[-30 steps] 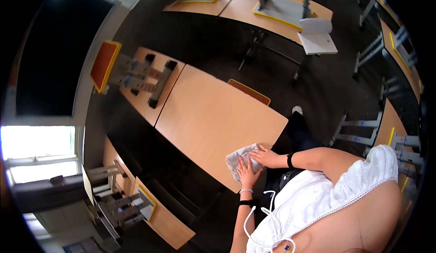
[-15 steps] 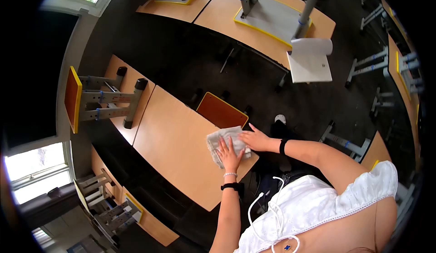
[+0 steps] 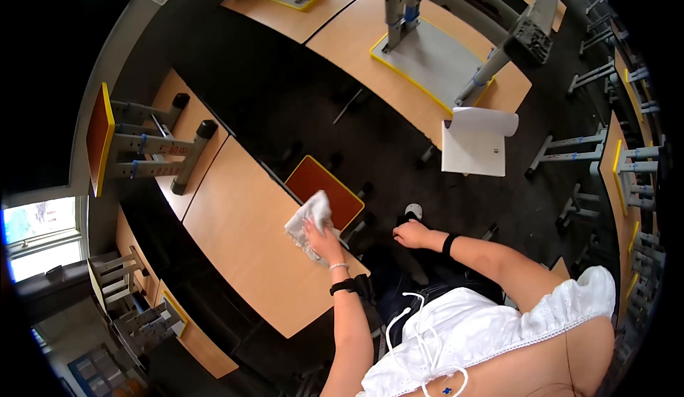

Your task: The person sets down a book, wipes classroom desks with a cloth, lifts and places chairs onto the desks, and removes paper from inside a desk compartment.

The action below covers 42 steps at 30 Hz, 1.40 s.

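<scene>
A whitish cleaning cloth (image 3: pixel 311 219), crumpled, lies on the wooden desktop (image 3: pixel 249 244), partly over its edge beside the chair. My left hand (image 3: pixel 322 241) grips it from above, and part of the cloth sticks up beyond the fingers. Off the desk, over the dark floor, my right hand (image 3: pixel 411 234) is held with its fingers curled in and nothing visible in them. Just past the cloth sits a red-brown chair seat (image 3: pixel 329 189) with a yellow edge, against the desk's side.
An upturned chair (image 3: pixel 153 140) rests on the adjoining desk at left. Another upturned chair (image 3: pixel 434 62) stands on the desk opposite, near an open booklet (image 3: pixel 474 147) at that desk's end. More desks with chairs line the right side.
My right hand has come off the cloth and moved away from the desk, its fingers now curled. My left hand has shifted the cloth toward the chair-side edge, bunching it up.
</scene>
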Motion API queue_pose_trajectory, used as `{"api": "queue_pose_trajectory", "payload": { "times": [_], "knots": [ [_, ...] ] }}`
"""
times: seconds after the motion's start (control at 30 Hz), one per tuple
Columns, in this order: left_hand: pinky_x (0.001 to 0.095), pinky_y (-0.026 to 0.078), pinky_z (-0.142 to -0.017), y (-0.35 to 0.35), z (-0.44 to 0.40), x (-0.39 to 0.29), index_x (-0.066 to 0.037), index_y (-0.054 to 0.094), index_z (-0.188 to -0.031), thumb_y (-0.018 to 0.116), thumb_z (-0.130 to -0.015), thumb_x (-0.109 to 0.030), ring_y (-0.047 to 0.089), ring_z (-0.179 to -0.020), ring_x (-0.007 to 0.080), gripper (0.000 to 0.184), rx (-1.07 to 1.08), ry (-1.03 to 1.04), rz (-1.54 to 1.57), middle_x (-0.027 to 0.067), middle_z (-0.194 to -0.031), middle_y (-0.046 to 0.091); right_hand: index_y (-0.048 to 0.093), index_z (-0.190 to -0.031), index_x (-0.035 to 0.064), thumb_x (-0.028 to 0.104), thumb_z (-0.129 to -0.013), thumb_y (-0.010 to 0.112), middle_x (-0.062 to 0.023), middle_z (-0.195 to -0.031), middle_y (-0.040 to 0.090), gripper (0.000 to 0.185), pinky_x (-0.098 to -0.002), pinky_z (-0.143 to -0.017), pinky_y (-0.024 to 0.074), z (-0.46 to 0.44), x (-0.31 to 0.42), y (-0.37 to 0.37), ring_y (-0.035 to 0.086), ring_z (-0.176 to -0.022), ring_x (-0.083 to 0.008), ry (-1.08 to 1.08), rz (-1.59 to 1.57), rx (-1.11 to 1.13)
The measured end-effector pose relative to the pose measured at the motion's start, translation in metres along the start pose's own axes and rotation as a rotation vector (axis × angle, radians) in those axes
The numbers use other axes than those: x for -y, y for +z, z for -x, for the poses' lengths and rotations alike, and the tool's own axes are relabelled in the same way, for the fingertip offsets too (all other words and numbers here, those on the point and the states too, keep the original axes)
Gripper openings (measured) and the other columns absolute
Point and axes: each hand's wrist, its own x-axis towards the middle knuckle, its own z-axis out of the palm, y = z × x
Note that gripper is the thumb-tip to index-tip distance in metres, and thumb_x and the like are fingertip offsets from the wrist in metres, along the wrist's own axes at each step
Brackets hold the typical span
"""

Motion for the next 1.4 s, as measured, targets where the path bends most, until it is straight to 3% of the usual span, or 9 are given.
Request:
{"api": "queue_pose_trajectory", "payload": {
  "times": [0.13,0.3,0.43,0.5,0.73,0.9,1.0,1.13,1.4],
  "knots": [
    [0.0328,0.041,-0.088,0.014,-0.05,-0.074,-0.002,0.045,-0.124,0.047,-0.085,-0.012,0.053,-0.104,0.0261,0.04,0.248,-0.202,1.015,0.0148,-0.114,0.055,0.061,-0.092,0.0098,0.022,-0.081,0.051,-0.0085,-0.087,0.064,0.019,-0.0474,-0.088,0.037,0.042,-0.016,-0.023,0.059,-0.088,-0.0265,-0.017,0.011,-0.122],
    [0.0303,0.039,-0.091,0.04,-0.099,-0.267,-0.002,0.051,-0.118,0.051,-0.082,-0.012,0.053,-0.107,0.03,0.038,0.277,0.391,0.753,0.0175,-0.114,0.056,0.06,-0.09,0.0096,0.022,-0.081,0.05,-0.0084,-0.084,0.063,0.019,-0.047,-0.085,0.0379,0.087,-0.054,-0.028,0.059,-0.085,-0.0266,0.165,0.028,-0.174],
    [0.0642,0.018,-0.097,0.099,-0.084,-0.321,-0.021,0.025,-0.138,0.06,-0.076,-0.046,0.022,-0.131,0.031,0.076,0.501,0.588,0.123,0.0153,-0.143,0.022,0.061,-0.091,0.0094,0.023,-0.082,0.048,-0.0092,-0.086,0.063,0.02,-0.048,-0.085,0.0383,0.102,-0.074,-0.026,0.058,-0.087,-0.0271,0.275,0.074,-0.101],
    [0.0672,0.018,-0.095,0.097,-0.072,-0.314,-0.021,0.027,-0.137,0.061,-0.077,-0.041,0.019,-0.132,0.0333,0.072,0.555,0.473,0.108,0.0169,-0.144,0.017,0.06,-0.09,0.0098,0.024,-0.081,0.049,-0.0097,-0.085,0.063,0.02,-0.0472,-0.082,0.0401,0.098,-0.081,-0.022,0.059,-0.085,-0.0282,0.28,0.083,-0.063],
    [0.0639,0.017,-0.097,0.004,-0.065,-0.084,-0.014,0.028,-0.136,0.059,-0.08,-0.034,0.017,-0.132,0.0345,0.067,-0.166,0.16,0.021,0.0162,-0.144,0.015,0.064,-0.087,0.0084,0.023,-0.077,0.055,-0.0136,-0.081,0.064,0.02,-0.0411,-0.071,0.0485,0.014,-0.086,-0.014,0.061,-0.078,-0.0319,0.192,-0.019,-0.055],
    [0.0576,0.011,-0.102,-0.015,-0.051,0.016,-0.014,0.025,-0.138,0.052,-0.082,-0.043,0.01,-0.135,0.0315,0.069,0.107,-0.179,-0.377,0.0148,-0.145,0.014,0.061,-0.091,0.0053,0.025,-0.079,0.055,-0.0163,-0.086,0.063,0.024,-0.0426,-0.072,0.0474,-0.117,-0.072,0.012,0.059,-0.084,-0.0332,0.121,-0.048,-0.073],
    [0.0557,0.009,-0.103,-0.008,-0.051,0.018,-0.015,0.023,-0.139,0.051,-0.081,-0.048,0.009,-0.135,0.0309,0.072,0.023,-0.112,-0.392,0.0142,-0.146,0.013,0.052,-0.11,0.004,0.028,-0.078,0.057,-0.0197,-0.103,0.056,0.041,-0.0438,-0.077,0.0457,-0.205,-0.064,0.035,0.055,-0.093,-0.0348,0.136,0.068,0.001],
    [0.0559,0.011,-0.103,-0.008,-0.052,0.017,-0.014,0.025,-0.138,0.053,-0.08,-0.047,0.011,-0.134,0.0314,0.073,0.064,-0.131,-0.382,0.0136,-0.145,0.014,0.037,-0.127,0.0064,0.045,-0.072,0.064,-0.0197,-0.123,0.042,0.072,-0.0457,-0.08,0.0447,-0.31,-0.062,0.077,0.049,-0.105,-0.0366,0.258,0.006,-0.437],
    [0.0556,0.012,-0.103,-0.005,-0.054,0.02,-0.01,0.027,-0.137,0.051,-0.08,-0.049,0.013,-0.134,0.0328,0.073,0.102,-0.149,-0.365,0.0146,-0.145,0.015,0.054,-0.094,-0.0026,0.055,-0.076,0.058,-0.0231,-0.092,0.06,0.061,-0.0412,-0.074,0.0464,-0.361,-0.092,0.11,0.058,-0.089,-0.0364,0.471,-0.411,-0.14]
  ]
}}
